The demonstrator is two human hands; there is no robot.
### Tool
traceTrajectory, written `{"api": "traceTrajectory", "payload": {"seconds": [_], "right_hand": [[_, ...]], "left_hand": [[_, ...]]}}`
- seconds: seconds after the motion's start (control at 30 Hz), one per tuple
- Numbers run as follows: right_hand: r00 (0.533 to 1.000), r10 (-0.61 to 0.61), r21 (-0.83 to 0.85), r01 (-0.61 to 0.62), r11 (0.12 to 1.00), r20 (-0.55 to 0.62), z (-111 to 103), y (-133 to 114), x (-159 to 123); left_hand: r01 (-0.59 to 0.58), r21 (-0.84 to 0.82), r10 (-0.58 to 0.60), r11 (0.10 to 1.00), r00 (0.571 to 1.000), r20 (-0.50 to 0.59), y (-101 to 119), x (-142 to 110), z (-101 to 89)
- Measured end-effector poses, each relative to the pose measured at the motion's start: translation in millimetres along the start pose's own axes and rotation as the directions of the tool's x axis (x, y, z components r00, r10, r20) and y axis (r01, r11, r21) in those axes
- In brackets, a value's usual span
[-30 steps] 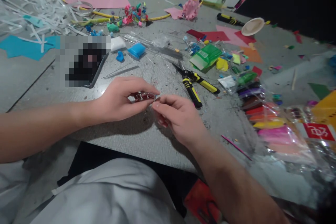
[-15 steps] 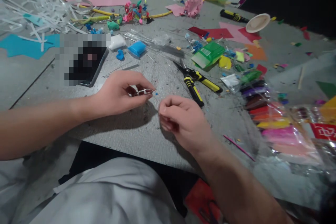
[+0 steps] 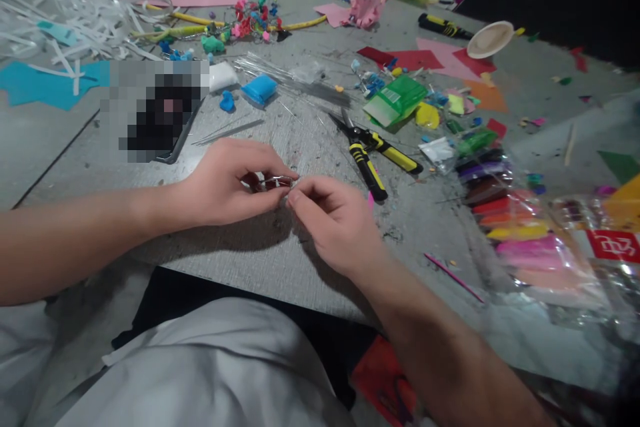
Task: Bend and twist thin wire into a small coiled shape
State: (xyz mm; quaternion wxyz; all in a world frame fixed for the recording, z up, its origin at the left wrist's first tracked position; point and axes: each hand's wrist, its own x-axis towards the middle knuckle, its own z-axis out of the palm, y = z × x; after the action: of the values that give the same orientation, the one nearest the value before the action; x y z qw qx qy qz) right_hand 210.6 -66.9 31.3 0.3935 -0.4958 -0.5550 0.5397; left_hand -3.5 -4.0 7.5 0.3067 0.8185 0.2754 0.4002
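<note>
My left hand [image 3: 233, 180] pinches a small piece of bent silvery wire [image 3: 276, 181] between thumb and fingertips. Part of the wire is hidden inside the curled fingers. At the wire's right end, the thumb and forefinger of my right hand [image 3: 343, 220] press together, close to the left fingertips. What lies between the right fingertips is too small to make out. Beyond the hands, pliers [image 3: 369, 147] with black-and-yellow handles lie with their handles apart. Several thin straight wires [image 3: 233, 131] rest just behind my left hand.
A phone [image 3: 173, 123], partly blurred out, lies at the left. Behind are a blue clay packet [image 3: 259, 90], a green packet [image 3: 397, 100] and paper strips [image 3: 100, 20]. Bags of coloured clay [image 3: 530, 240] fill the right side. A pink stick [image 3: 453, 277] lies near the front.
My right hand has moved left and slightly up, from apart to meeting the left fingertips at the wire's end. My left hand stays in nearly the same place, holding the wire.
</note>
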Motion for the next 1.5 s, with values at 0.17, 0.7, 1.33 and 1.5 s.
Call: {"api": "traceTrajectory", "payload": {"seconds": [0.17, 0.7, 1.33, 1.5], "right_hand": [[0.999, 0.039, 0.097, -0.036, 0.995, -0.030, 4, 3, -2], [0.998, 0.066, 0.083, -0.064, 0.994, -0.020, 2, -6, -5], [0.682, -0.722, -0.577, 0.637, 0.511, 0.114, -19, 26, 8], [0.712, -0.696, -0.599, 0.599, 0.532, 0.094, -17, 26, 9]], "left_hand": [[0.006, 0.002, -0.006, 1.000, 1.000, 0.021, 4, 0, -1.9], [0.043, 0.017, -0.044, 0.999, 0.995, 0.092, 13, 3, -7.8], [0.401, -0.229, -0.380, 0.887, 0.916, 0.133, 12, 2, -3.6], [0.387, -0.225, -0.372, 0.894, 0.922, 0.109, 9, 2, -3.4]]}}
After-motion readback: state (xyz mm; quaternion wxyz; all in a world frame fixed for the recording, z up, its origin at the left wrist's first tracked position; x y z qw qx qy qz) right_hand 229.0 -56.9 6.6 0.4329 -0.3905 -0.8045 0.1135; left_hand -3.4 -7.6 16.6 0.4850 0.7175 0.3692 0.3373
